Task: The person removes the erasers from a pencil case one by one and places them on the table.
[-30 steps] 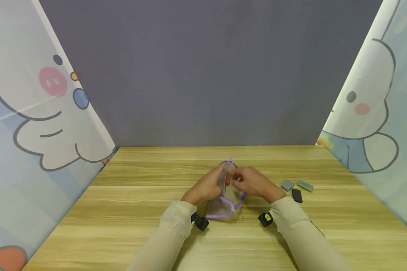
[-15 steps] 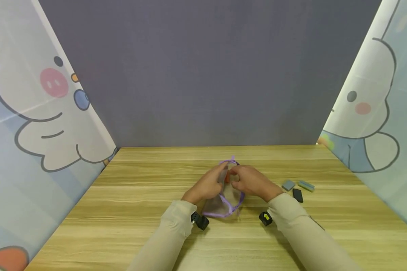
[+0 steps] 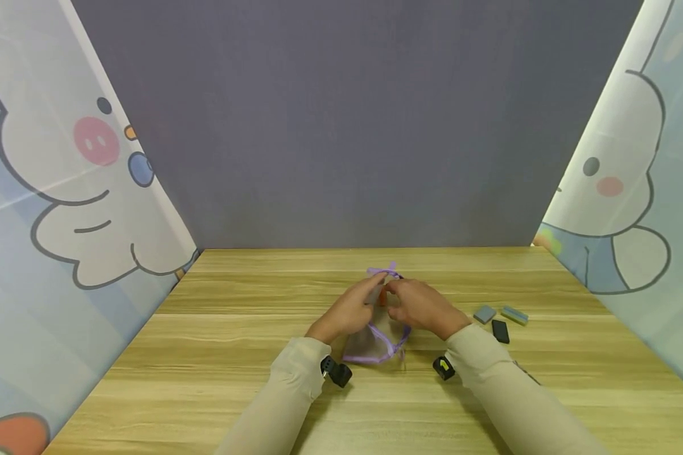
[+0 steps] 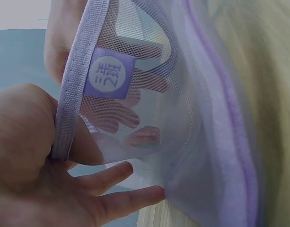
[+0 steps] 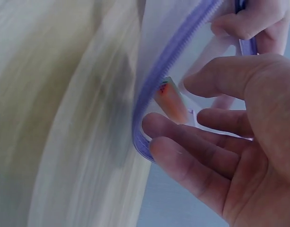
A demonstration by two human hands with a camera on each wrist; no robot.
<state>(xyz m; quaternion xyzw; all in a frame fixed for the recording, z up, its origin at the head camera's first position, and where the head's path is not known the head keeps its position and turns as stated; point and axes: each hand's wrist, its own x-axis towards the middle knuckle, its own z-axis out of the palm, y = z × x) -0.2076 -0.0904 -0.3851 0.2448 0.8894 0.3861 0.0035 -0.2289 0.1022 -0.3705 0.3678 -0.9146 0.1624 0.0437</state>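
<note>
A purple-edged mesh zipper pouch [image 3: 369,346] lies on the table with its mouth spread between both hands. My left hand [image 3: 350,311] grips one side of the mouth, with the purple edging [image 4: 71,90] running between thumb and fingers. A square purple label [image 4: 109,73] is on that side. My right hand [image 3: 424,306] reaches into the mouth from the other side, fingers loosely bent and apart, two fingertips beside the zipper edge [image 5: 156,80]. Beyond those fingers, inside the pouch, shows a small orange piece [image 5: 171,104] with a green edge and dark dots.
To the right of the right hand lie a grey block [image 3: 484,314], a longer blue-and-yellow bar [image 3: 515,315] and a flat black piece [image 3: 500,331]. A thin dark item [image 3: 527,373] shows past the right sleeve. A grey panel [image 3: 341,126] stands behind the table.
The right hand has shifted slightly left, closer to the left hand and the orange piece. The pouch's mouth has moved a little with the hands; the left hand keeps its grip.
</note>
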